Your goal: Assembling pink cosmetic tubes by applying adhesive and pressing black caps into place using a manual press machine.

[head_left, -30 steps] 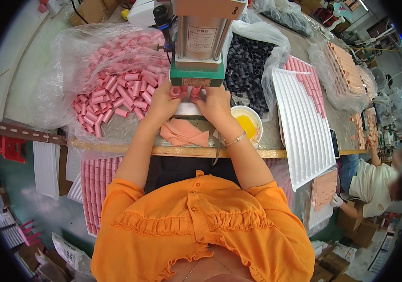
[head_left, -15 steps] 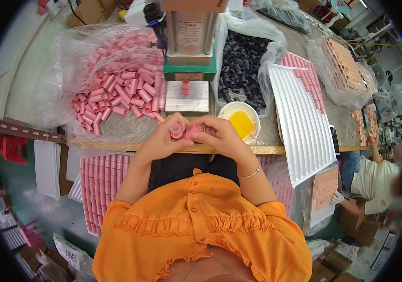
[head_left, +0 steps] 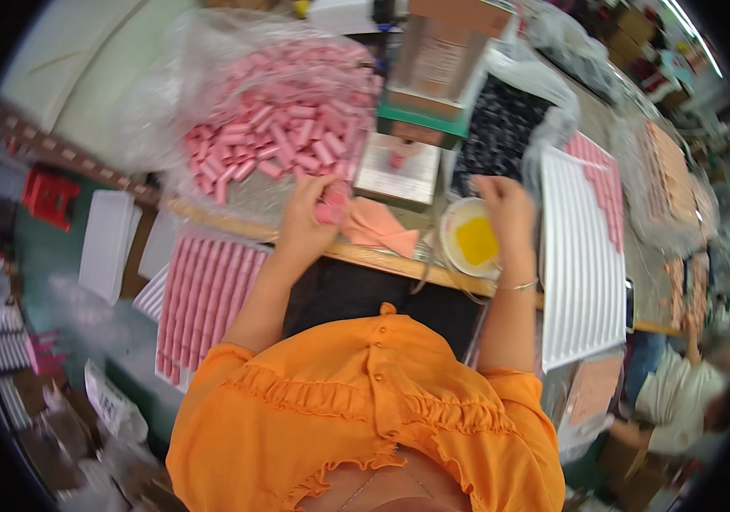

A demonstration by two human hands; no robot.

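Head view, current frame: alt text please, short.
Seen from above, a person in an orange blouse works at a bench: left hand holds a small pink tube beside a bagged heap of pink plastic tubes, right hand reaches toward a bag of small black parts.

Big ribbed white tray [head_left: 582, 282] sits at 3 o'clock, with a few pink rows filling its far corner. Another tray [head_left: 203, 299] at 8 o'clock is packed with pink rows, and it's below the bench edge. Plain white tray [head_left: 107, 246] just left of that at 9, red stool [head_left: 47, 198] a bit beyond it. Folded pink cloth [head_left: 378, 226] near 12, on the bench. Another person [head_left: 680, 397] in a pale shirt at 4 o'clock, blurry.
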